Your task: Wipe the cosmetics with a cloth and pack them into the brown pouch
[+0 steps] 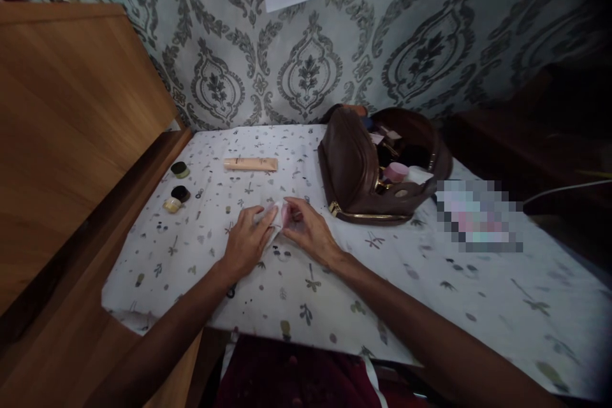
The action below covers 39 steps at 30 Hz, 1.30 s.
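Both hands meet low over the printed cloth (306, 280) in the middle of the table. Pressed in the fingers of my left hand (245, 241) is a white wipe (276, 217), crumpled like a tissue. My right hand (313, 234) has its fingers curled round a small pink round item (285, 215), mostly hidden, against which the wipe rests. Beyond the hands lies a peach squeeze tube (251, 164) on its side. An open brown leather cosmetic bag (351, 166) stands to the right of my right hand, with a pink-lidded container (396, 172) and other items inside.
At the left edge sit a small green jar with a dark lid (180, 170), a black-topped piece (180, 193) and a small yellow piece (172, 205). A wooden cabinet (81, 121) borders the left side. A blurred-out object (478, 215) lies at right, near a white cable (568, 188).
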Available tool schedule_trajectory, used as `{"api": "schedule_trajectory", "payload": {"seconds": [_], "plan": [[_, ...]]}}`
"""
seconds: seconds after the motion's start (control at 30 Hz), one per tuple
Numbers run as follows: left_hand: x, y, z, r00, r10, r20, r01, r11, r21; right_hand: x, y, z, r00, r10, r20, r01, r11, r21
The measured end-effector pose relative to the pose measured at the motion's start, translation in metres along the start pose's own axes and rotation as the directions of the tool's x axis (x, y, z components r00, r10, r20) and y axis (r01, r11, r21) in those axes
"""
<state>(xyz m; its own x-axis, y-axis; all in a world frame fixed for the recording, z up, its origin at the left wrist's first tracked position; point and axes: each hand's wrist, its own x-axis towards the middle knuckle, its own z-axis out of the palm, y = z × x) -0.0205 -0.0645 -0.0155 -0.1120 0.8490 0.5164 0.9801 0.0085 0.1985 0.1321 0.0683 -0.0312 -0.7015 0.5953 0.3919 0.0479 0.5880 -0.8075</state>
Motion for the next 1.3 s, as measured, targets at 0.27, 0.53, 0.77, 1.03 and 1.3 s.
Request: {"api": "schedule_trajectory", "payload": {"seconds": [0.27, 0.53, 0.77, 1.03, 1.3], "plan": [[0.003, -0.004, -0.001, 0.996, -0.095, -0.003, 0.094, 0.995, -0.023, 0.000, -0.001, 0.000, 0.998, -0.067, 0.023, 0.067, 0.997, -0.034], [0.002, 0.001, 0.001, 0.998, 0.031, -0.045, -0.030, 0.999, 0.021, 0.001, -0.002, -0.001, 1.000, -0.017, 0.008, 0.017, 0.999, -0.043], [0.002, -0.003, 0.000, 0.999, -0.022, -0.024, 0.023, 1.000, 0.021, 0.003, -0.010, -0.003, 0.994, 0.108, -0.004, -0.108, 0.992, -0.061], [0.003, -0.003, 0.001, 0.998, -0.060, -0.023, 0.059, 0.998, -0.013, 0.001, -0.007, -0.004, 0.999, 0.040, 0.018, -0.039, 0.999, -0.028], [0.002, 0.001, 0.003, 0.999, 0.028, -0.029, -0.028, 1.000, 0.014, 0.003, -0.006, -0.002, 0.998, 0.065, 0.007, -0.064, 0.997, -0.035]]}}
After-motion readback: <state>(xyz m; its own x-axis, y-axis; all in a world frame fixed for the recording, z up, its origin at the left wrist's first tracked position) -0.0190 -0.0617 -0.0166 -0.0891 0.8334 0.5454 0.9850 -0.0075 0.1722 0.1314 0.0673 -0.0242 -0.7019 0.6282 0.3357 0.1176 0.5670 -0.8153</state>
